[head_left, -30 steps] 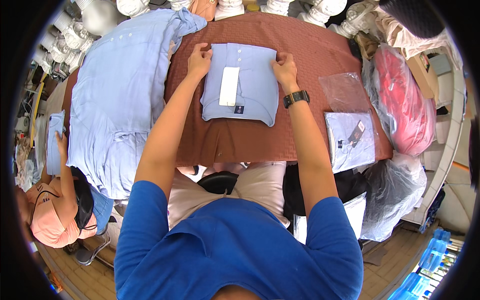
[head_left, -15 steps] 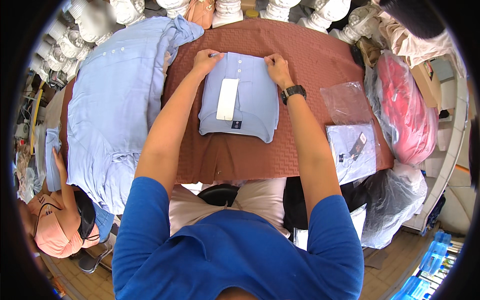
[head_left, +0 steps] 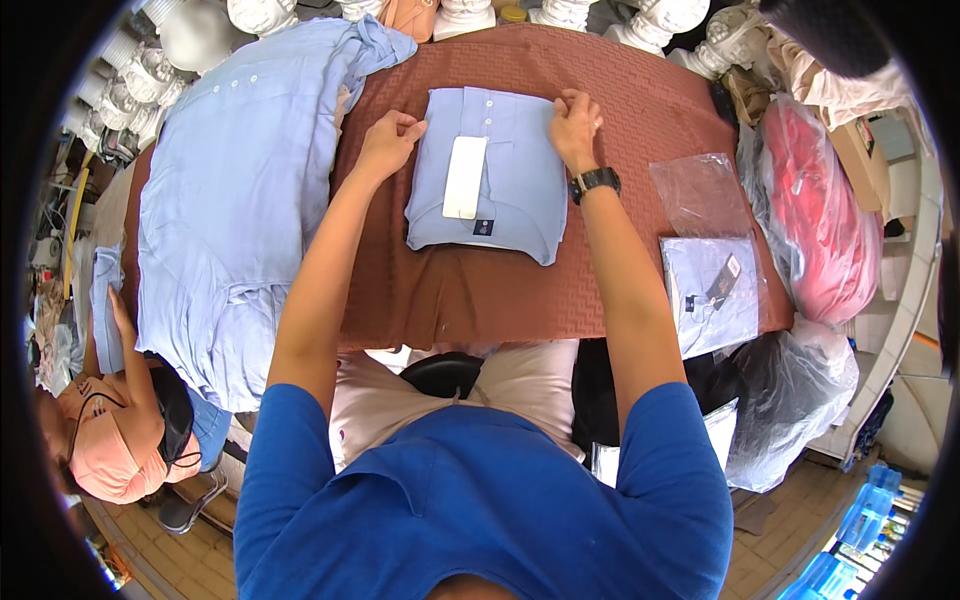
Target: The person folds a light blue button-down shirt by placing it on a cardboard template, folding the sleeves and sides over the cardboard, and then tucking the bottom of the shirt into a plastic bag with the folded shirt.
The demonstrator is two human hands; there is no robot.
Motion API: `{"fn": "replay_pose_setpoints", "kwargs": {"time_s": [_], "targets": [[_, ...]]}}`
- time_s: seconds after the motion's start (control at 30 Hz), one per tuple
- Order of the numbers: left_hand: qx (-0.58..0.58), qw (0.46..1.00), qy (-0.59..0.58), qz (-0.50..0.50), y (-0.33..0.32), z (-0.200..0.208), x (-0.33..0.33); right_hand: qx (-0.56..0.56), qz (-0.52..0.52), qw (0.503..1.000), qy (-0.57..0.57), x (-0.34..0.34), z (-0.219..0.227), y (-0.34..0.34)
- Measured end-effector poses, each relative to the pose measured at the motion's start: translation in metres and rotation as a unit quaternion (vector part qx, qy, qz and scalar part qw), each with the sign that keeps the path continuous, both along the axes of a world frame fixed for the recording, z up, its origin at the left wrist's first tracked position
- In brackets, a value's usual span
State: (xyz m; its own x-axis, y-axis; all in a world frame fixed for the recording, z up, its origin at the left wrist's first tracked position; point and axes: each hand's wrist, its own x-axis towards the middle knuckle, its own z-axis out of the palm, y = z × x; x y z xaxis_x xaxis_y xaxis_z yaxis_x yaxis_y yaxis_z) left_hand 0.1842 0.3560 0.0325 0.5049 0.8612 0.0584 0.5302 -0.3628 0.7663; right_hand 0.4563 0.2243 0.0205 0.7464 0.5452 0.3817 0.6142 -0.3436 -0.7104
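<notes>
A folded light-blue shirt (head_left: 520,175) lies flat in front of me, its collar end toward me, with two white buttons showing at the far end. On it lies a long white tag (head_left: 465,178), and a small dark label (head_left: 483,227) shows at the collar. My left hand (head_left: 388,145) is at the shirt's far left edge, its fingers loosely bent and holding nothing. Along the far right edge rests my right hand (head_left: 576,128), fingers apart and empty; a dark watch is on that wrist.
Brown cloth covers the table (head_left: 470,300). At left is a pile of light-blue shirts (head_left: 230,190). A bagged folded shirt (head_left: 710,290) and an empty clear bag (head_left: 695,195) lie at right, beside red bagged goods (head_left: 815,200). A co-worker (head_left: 120,430) handles blue cloth at far left.
Both hands have let go of the shirt's far corners and moved a little outward and nearer along its sides. The shirt lies as before.
</notes>
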Motion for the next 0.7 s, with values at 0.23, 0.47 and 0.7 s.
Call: {"fn": "replay_pose_setpoints", "kwargs": {"time_s": [0.23, 0.47, 0.7], "targets": [[-0.031, 0.999, -0.018, -0.026, 0.011, 0.004, 0.024, -0.098, 0.208, 0.972, -0.055, 0.008, 0.022, -0.020], [-0.007, 0.997, -0.043, 0.063, -0.012, -0.001, 0.037, -0.031, 0.092, 0.990, -0.105, 0.007, 0.008, -0.032], [-0.160, 0.987, -0.014, -0.005, -0.067, 0.020, -0.042, -0.128, 0.142, 0.974, 0.116, -0.030, 0.038, -0.114]]}}
